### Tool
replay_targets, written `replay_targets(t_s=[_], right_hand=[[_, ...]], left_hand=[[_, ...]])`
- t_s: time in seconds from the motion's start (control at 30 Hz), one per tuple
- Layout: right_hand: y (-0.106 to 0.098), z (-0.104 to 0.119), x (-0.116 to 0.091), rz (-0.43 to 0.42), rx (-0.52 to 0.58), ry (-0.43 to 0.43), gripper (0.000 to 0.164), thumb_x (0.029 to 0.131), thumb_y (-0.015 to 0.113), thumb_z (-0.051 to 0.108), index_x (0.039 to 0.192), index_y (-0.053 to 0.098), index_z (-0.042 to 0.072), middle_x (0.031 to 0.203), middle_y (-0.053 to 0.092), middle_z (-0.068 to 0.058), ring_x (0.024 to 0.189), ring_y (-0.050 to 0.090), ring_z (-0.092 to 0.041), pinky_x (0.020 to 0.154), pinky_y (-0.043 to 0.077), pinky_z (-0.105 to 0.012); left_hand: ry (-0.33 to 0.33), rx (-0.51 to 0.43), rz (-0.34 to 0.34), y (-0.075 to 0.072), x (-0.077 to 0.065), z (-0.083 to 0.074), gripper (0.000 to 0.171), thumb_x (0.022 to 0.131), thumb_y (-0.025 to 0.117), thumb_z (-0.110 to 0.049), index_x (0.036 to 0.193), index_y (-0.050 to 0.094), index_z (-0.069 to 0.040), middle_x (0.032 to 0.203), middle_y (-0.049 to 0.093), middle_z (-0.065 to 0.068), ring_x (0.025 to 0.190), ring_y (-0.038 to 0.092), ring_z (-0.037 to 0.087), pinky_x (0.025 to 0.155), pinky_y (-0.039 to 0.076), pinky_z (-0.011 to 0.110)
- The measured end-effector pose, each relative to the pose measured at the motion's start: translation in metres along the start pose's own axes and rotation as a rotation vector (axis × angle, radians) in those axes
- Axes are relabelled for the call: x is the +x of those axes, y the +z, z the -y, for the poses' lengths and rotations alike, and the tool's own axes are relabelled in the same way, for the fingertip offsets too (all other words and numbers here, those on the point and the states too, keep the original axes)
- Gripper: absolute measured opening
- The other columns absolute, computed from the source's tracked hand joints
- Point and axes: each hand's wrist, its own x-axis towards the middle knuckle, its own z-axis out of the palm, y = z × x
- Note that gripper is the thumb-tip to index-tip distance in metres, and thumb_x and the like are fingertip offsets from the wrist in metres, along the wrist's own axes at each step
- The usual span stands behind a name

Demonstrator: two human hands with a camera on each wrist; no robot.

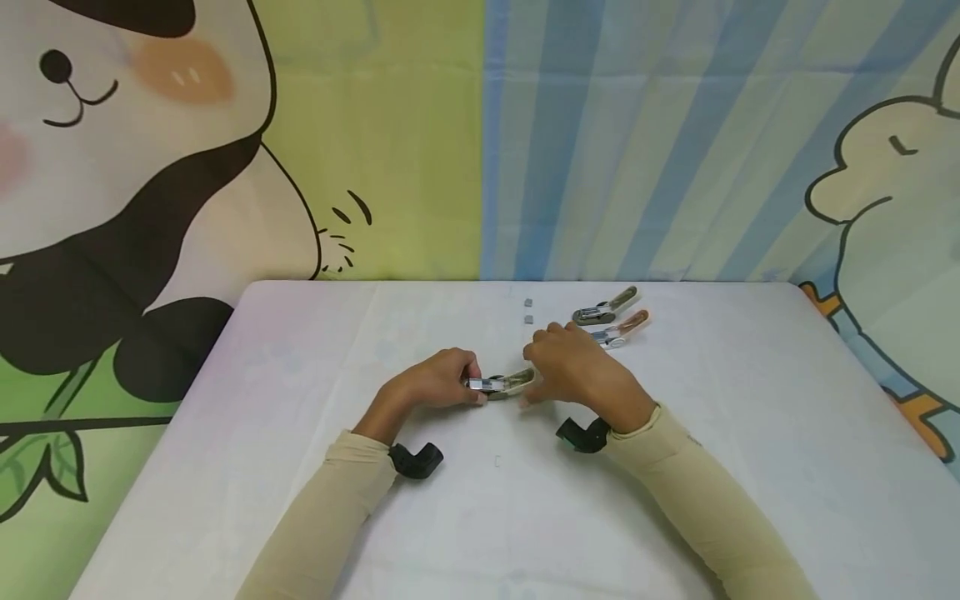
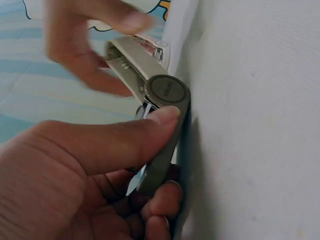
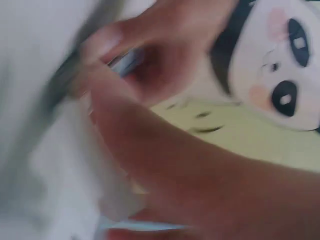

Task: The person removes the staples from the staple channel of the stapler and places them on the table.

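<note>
My left hand pinches a small grey-green stapler at its dark lower body, thumb laid just below the round lettered hinge. The stapler is spread at that hinge, its beige looped handle angled away from the body; in the head view its silver metal part shows beside the left fingers. My right hand is around the handle's far end, thumb and fingers spread on either side. Motion blurs this hand in both wrist views, and whether it touches the handle is unclear.
Behind the right hand lie another grey-green stapler and an orange one, partly covered by the hand. Two small grey pieces sit near the table's back edge. A tiny bracket-shaped bit lies on the white tabletop between the forearms.
</note>
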Motion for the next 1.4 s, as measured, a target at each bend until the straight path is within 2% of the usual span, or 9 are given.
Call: replay_targets(t_s=[0.07,0.13,0.2,0.3,0.53,0.93,1.07,1.2,1.4], right_hand=[[-0.004,0.008,-0.005,-0.179,0.018,-0.053,0.046,0.086,0.074,0.042,0.115,0.068,0.007,0.106,0.063,-0.006,0.101,0.056,-0.026,0.088,0.044,-0.043],[-0.002,0.016,-0.003,-0.329,0.122,-0.16,0.037,0.091,0.07,0.031,0.116,0.066,0.004,0.107,0.063,-0.008,0.1,0.056,-0.024,0.085,0.046,-0.038],[0.005,0.024,0.002,-0.384,0.242,-0.273,0.025,0.094,0.067,0.019,0.112,0.067,0.003,0.101,0.062,-0.007,0.092,0.057,-0.021,0.079,0.047,-0.032],[0.02,0.03,0.011,-0.341,0.374,-0.318,0.013,0.094,0.066,0.01,0.105,0.069,0.004,0.094,0.06,-0.004,0.083,0.055,-0.014,0.072,0.047,-0.026],[0.031,0.029,0.017,-0.224,0.36,-0.149,0.004,0.087,0.072,0.004,0.085,0.073,0.008,0.083,0.051,0.001,0.073,0.05,-0.011,0.066,0.044,-0.023],[0.029,0.038,0.018,-0.16,0.481,-0.009,0.008,0.083,0.078,0.011,0.09,0.078,0.008,0.085,0.054,0.002,0.076,0.05,-0.011,0.069,0.044,-0.028],[0.031,0.041,0.02,-0.17,0.48,0.019,0.001,0.084,0.076,0.009,0.084,0.076,0.009,0.082,0.053,0.003,0.075,0.05,-0.011,0.069,0.044,-0.029],[0.033,0.042,0.021,-0.194,0.451,0.026,0.007,0.085,0.074,0.008,0.078,0.072,0.01,0.08,0.051,0.003,0.073,0.05,-0.011,0.067,0.044,-0.028],[0.033,0.04,0.02,-0.268,0.43,-0.068,0.015,0.083,0.073,0.005,0.071,0.066,0.012,0.082,0.053,0.003,0.071,0.05,-0.011,0.064,0.043,-0.026]], left_hand=[[0.002,0.005,-0.006,0.0,0.0,0.001,0.023,0.083,0.078,-0.019,0.091,0.06,-0.008,0.08,0.056,0.002,0.072,0.047,0.016,0.065,0.038,0.03],[0.014,0.004,-0.008,0.001,0.0,0.001,0.021,0.083,0.078,-0.019,0.089,0.06,-0.009,0.078,0.055,0.001,0.071,0.047,0.015,0.065,0.038,0.03],[0.044,0.002,-0.003,0.001,0.0,0.001,0.018,0.084,0.076,-0.015,0.087,0.06,-0.009,0.076,0.052,0.0,0.069,0.046,0.015,0.063,0.037,0.03],[0.07,-0.011,0.002,0.002,0.0,0.002,0.016,0.084,0.075,-0.013,0.085,0.059,-0.01,0.072,0.049,0.001,0.067,0.044,0.015,0.062,0.036,0.03],[0.002,-0.022,-0.006,0.003,0.002,-0.001,0.021,0.082,0.079,-0.019,0.087,0.06,-0.01,0.077,0.055,0.003,0.071,0.048,0.017,0.065,0.039,0.031],[0.005,-0.004,-0.017,0.002,0.001,0.001,0.019,0.083,0.077,-0.018,0.087,0.061,-0.01,0.076,0.054,0.003,0.072,0.049,0.017,0.066,0.039,0.031],[0.007,-0.024,-0.014,0.002,0.0,0.003,0.018,0.083,0.077,-0.015,0.087,0.061,-0.009,0.075,0.054,0.003,0.071,0.048,0.017,0.065,0.039,0.031],[0.011,-0.032,-0.014,0.003,0.0,0.004,0.019,0.082,0.077,-0.012,0.088,0.06,-0.009,0.076,0.054,0.004,0.07,0.048,0.016,0.065,0.039,0.03],[0.026,-0.026,-0.007,0.002,0.0,0.002,0.018,0.083,0.077,-0.013,0.088,0.059,-0.009,0.075,0.053,0.003,0.069,0.046,0.016,0.064,0.038,0.03]])
